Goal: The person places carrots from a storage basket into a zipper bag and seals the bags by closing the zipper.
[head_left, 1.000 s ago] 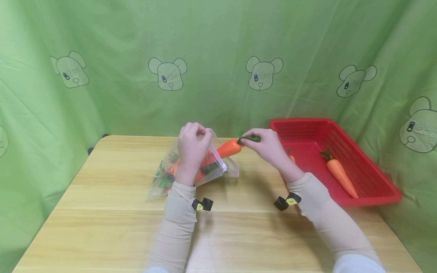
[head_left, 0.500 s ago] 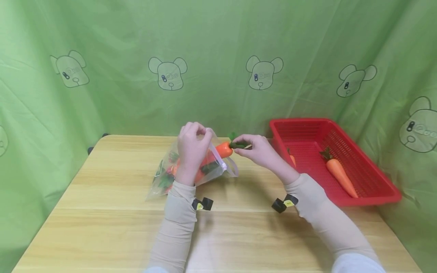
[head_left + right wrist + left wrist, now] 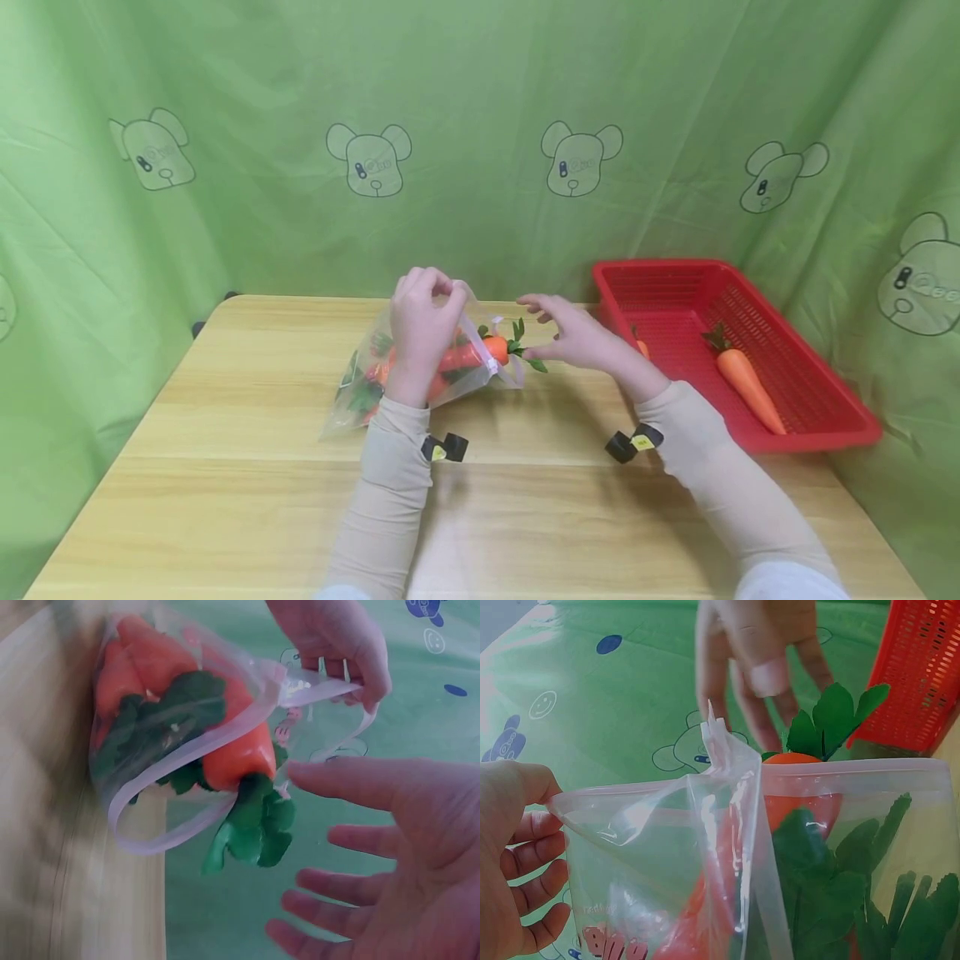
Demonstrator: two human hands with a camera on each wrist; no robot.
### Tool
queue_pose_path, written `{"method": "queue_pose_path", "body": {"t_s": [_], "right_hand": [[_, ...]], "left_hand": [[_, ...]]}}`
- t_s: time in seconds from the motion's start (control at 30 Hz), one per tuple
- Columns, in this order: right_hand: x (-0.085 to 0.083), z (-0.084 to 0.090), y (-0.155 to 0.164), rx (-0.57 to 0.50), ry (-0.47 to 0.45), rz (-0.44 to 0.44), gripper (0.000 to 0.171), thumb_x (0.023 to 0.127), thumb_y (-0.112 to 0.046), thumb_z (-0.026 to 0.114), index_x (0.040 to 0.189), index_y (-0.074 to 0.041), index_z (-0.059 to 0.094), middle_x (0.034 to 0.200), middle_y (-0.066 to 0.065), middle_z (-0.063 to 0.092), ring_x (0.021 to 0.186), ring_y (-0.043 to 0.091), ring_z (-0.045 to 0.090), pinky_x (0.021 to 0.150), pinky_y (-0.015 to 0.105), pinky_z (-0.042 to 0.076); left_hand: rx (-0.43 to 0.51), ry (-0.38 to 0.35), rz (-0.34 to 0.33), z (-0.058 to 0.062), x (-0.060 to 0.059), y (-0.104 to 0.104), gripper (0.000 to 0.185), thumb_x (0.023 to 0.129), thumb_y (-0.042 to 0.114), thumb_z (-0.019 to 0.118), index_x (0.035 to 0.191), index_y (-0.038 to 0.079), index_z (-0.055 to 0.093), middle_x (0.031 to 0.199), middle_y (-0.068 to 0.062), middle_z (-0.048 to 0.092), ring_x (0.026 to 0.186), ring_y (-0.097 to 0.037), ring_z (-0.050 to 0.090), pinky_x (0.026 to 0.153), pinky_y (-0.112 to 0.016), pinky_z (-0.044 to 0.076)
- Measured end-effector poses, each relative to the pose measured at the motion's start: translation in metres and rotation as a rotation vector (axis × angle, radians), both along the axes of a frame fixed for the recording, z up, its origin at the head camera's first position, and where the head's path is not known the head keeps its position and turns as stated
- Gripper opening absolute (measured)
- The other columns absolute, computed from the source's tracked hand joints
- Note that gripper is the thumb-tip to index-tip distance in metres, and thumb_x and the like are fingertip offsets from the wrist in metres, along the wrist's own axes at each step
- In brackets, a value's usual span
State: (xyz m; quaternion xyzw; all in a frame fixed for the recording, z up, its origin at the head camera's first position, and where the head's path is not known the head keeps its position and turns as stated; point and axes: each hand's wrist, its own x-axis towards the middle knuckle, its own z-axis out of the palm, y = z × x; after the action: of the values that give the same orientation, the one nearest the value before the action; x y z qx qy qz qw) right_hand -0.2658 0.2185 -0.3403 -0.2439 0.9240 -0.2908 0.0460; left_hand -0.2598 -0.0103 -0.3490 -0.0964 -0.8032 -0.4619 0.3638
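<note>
My left hand (image 3: 425, 321) pinches the rim of a clear zip bag (image 3: 637, 825) and holds its mouth apart. Several orange carrots with green leaves lie inside the bag. One carrot (image 3: 238, 754) rests in the mouth, its leafy top (image 3: 255, 825) poking out past the rim. Just right of those leaves, my right hand (image 3: 577, 337) has its fingers spread, with nothing held. In the right wrist view its thumb and fingers are apart from the leaves.
A red plastic basket (image 3: 817, 367) stands on the right of the wooden table (image 3: 247, 500). Inside lies a carrot (image 3: 750, 387), and part of another carrot (image 3: 640, 343) shows near the basket's left wall. A green curtain (image 3: 480, 233) hangs behind the table.
The right hand has pushed the carrot leftward into the bag's mouth and let go of its leaves; its fingers have spread. The left hand has stayed on the rim.
</note>
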Motion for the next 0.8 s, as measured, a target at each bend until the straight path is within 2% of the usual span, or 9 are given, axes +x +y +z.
{"method": "queue_pose_path", "body": {"t_s": [0.1,0.23,0.37,0.43,0.5,0.67,0.8], "right_hand": [[-0.003,-0.008,0.003,0.056,-0.040,0.072,0.088,0.075,-0.010,0.079,0.149,-0.008,0.032,0.145,0.022,0.045,0.127,0.041,0.048,0.100,0.057,0.045],[-0.006,-0.014,0.003,0.094,-0.080,0.114,0.090,0.074,-0.005,0.078,0.150,-0.006,0.031,0.142,0.023,0.049,0.124,0.041,0.052,0.101,0.056,0.045],[-0.008,-0.016,0.003,0.121,-0.105,0.106,0.074,0.075,-0.003,0.074,0.142,-0.003,0.043,0.115,0.019,0.066,0.103,0.032,0.064,0.087,0.046,0.053],[-0.009,-0.016,0.003,0.132,-0.107,0.097,0.062,0.076,-0.003,0.074,0.133,-0.001,0.051,0.098,0.015,0.070,0.091,0.026,0.066,0.081,0.040,0.054],[-0.011,-0.016,0.003,0.150,-0.107,0.096,0.052,0.076,-0.004,0.073,0.126,0.001,0.056,0.090,0.011,0.071,0.083,0.021,0.066,0.077,0.035,0.054],[-0.012,-0.020,0.001,0.187,-0.108,0.097,0.034,0.078,-0.004,0.070,0.111,0.001,0.065,0.090,0.009,0.073,0.085,0.019,0.068,0.080,0.036,0.055],[-0.012,-0.022,0.000,0.172,-0.046,0.067,0.015,0.082,-0.004,0.069,0.096,-0.002,0.071,0.088,0.009,0.075,0.082,0.018,0.068,0.077,0.035,0.055]], "left_hand": [[0.000,0.002,0.003,0.000,0.000,0.000,0.012,0.083,0.014,0.067,0.076,0.004,0.063,0.084,-0.010,0.065,0.084,-0.025,0.059,0.081,-0.036,0.050],[-0.001,0.000,0.005,0.000,0.000,0.000,0.012,0.083,0.014,0.067,0.076,0.004,0.064,0.084,-0.010,0.065,0.084,-0.025,0.059,0.081,-0.036,0.050],[-0.002,-0.002,0.004,0.000,0.000,0.000,0.012,0.083,0.014,0.066,0.076,0.005,0.063,0.084,-0.010,0.065,0.085,-0.025,0.059,0.080,-0.035,0.050],[-0.002,0.000,0.005,0.000,-0.001,0.000,0.012,0.083,0.014,0.066,0.076,0.005,0.063,0.084,-0.010,0.065,0.085,-0.025,0.059,0.080,-0.035,0.050],[-0.003,0.005,0.006,-0.001,-0.001,0.000,0.012,0.083,0.013,0.066,0.075,0.005,0.063,0.084,-0.010,0.065,0.085,-0.026,0.059,0.080,-0.035,0.050],[0.003,0.010,0.004,-0.001,-0.002,0.000,0.011,0.083,0.013,0.066,0.076,0.005,0.063,0.084,-0.010,0.065,0.085,-0.026,0.059,0.081,-0.035,0.050],[0.001,0.013,0.004,-0.001,-0.002,-0.001,0.011,0.082,0.013,0.066,0.076,0.005,0.063,0.084,-0.010,0.065,0.085,-0.026,0.059,0.081,-0.036,0.050]]}}
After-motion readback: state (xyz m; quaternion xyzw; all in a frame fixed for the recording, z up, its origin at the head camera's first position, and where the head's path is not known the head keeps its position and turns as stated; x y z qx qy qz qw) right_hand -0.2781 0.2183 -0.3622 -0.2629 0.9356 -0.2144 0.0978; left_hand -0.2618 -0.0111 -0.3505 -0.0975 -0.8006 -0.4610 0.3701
